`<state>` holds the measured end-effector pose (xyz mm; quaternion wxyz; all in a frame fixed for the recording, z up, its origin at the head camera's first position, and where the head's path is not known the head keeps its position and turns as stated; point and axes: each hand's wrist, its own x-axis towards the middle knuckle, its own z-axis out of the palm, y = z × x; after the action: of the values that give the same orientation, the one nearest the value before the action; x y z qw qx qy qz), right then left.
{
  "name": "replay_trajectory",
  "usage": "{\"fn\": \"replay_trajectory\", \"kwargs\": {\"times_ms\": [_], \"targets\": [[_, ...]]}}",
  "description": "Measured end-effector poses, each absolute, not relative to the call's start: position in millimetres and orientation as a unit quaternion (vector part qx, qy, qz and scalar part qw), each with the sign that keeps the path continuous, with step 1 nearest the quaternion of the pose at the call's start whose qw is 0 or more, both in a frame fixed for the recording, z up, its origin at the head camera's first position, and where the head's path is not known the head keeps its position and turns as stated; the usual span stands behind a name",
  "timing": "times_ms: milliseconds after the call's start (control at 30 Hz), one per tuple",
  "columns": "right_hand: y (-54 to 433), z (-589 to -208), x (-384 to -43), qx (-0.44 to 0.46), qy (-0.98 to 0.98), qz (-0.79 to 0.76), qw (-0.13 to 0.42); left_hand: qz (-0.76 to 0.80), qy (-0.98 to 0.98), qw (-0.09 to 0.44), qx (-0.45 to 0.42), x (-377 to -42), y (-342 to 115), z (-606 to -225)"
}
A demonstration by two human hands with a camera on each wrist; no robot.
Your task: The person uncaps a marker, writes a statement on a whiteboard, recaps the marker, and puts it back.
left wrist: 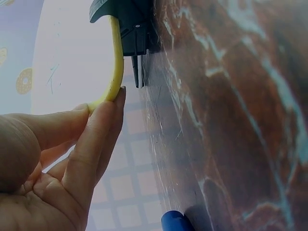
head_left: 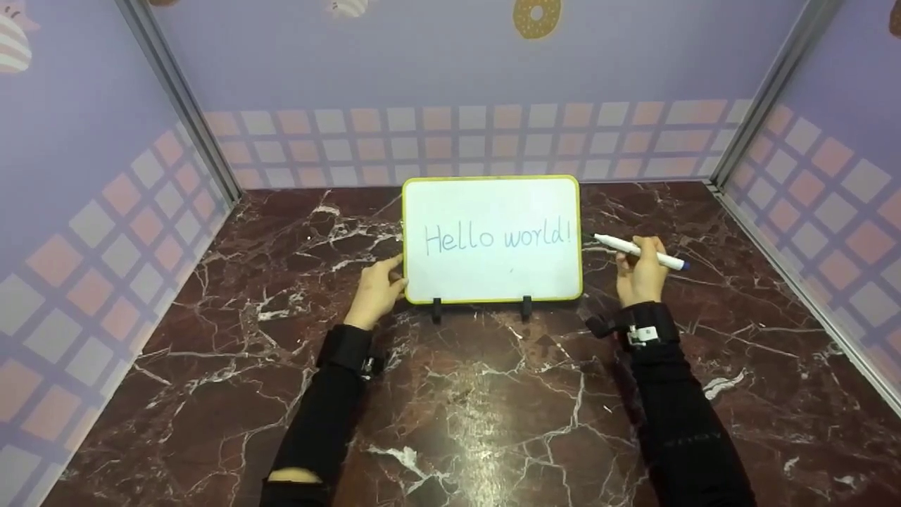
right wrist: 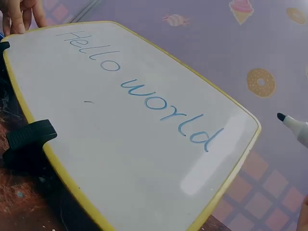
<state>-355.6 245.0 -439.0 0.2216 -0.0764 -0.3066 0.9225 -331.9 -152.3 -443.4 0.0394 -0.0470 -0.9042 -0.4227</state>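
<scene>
A whiteboard [head_left: 486, 204] with a yellow frame stands upright on two black feet [head_left: 526, 308], and "Hello world!" is written across it in blue. My left hand [head_left: 376, 290] is at its lower left corner; in the left wrist view thumb and fingers pinch the yellow frame [left wrist: 117, 62]. To the right of the board, my right hand [head_left: 644, 282] grips a white marker [head_left: 616, 243]. Its bare dark tip [right wrist: 281, 116] points left, just beyond the board's right edge. A small stray stroke [right wrist: 88, 101] lies below the writing.
The board stands on a dark red marbled tabletop [head_left: 479, 394]. Lilac walls [head_left: 450, 70] with checks and printed sweets enclose the back and both sides. A blue round-ended piece [left wrist: 174, 221] shows at the bottom of the left wrist view.
</scene>
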Motion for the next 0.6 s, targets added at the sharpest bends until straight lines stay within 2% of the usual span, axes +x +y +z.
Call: {"fn": "replay_trajectory", "kwargs": {"times_ms": [167, 400, 467, 600], "targets": [[246, -439, -356, -0.060, -0.300, 0.930, 0.205, -0.360, -0.930, 0.056, -0.056, -330, -161, -434], [246, -438, -357, -0.054, -0.300, 0.934, 0.187, -0.256, -0.959, 0.125, -0.005, -324, -195, -409], [246, -437, -357, -0.052, -0.300, 0.936, 0.180, -0.227, -0.967, 0.115, 0.017, -320, -204, -406], [243, -437, -357, -0.048, -0.303, 0.936, 0.172, -0.184, -0.980, 0.052, 0.060, -314, -212, -409]]}}
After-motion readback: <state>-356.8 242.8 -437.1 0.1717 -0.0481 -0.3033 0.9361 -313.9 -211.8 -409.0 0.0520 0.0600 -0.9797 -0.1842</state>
